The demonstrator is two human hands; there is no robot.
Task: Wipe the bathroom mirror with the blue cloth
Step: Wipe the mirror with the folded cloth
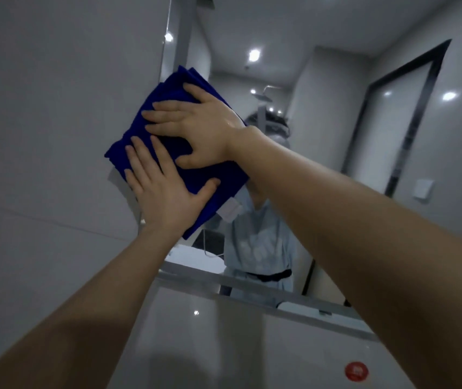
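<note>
Bathroom mirror [322,141] looked partly wiped at best: left hand [165,192] and right hand [198,127], fingers spread flat, pressed the blue cloth [169,91] against its left edge.

cloth [168,96] lies flat on the mirror [322,108] near its left edge; right hand [201,127] on it above, left hand [165,192] below.

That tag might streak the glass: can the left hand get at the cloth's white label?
Probably yes. The left hand lies flat on the blue cloth, thumb near the white label at its lower corner; nothing sits between, and the right hand presses higher up.
</note>
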